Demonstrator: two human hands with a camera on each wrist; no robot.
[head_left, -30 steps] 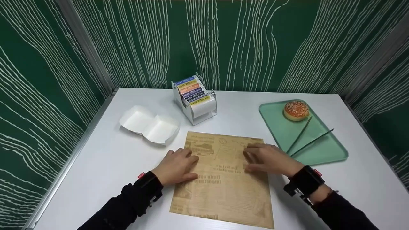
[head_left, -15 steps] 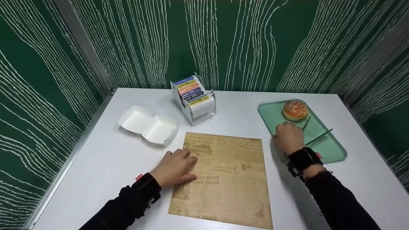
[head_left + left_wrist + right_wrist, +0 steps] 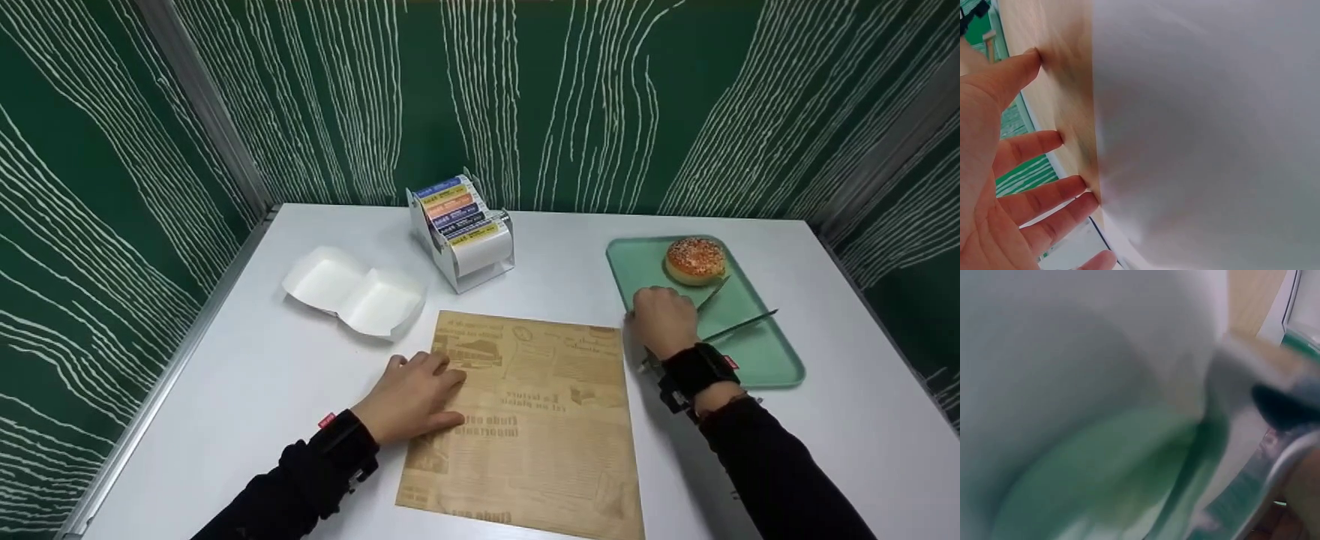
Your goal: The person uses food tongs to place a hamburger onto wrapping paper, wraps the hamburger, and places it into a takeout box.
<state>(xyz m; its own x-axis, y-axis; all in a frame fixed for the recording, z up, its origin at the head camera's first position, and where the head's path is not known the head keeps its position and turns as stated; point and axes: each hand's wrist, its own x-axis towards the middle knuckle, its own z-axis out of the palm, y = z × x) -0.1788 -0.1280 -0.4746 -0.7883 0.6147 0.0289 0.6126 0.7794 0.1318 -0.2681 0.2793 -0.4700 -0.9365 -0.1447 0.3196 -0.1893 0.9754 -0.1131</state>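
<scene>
My left hand rests on the left edge of a brown printed sheet of wrapping paper, fingers spread. In the left wrist view its fingertips touch the paper. My right hand grips a pair of metal tongs at the near left side of a green tray. The two tong arms stand apart, pointing toward a seeded bun without plainly touching it. Blurred shiny metal of the tongs shows close up in the right wrist view; the hand covers the handle end.
An open white paper box stands at the left of the white table. Behind the paper is a dispenser with several coloured label rolls. Green walls with white lines enclose the table.
My right hand has left the wrapping paper, gone right to the tray and taken hold of the tongs. The tongs have shifted slightly. My left hand has stayed on the paper.
</scene>
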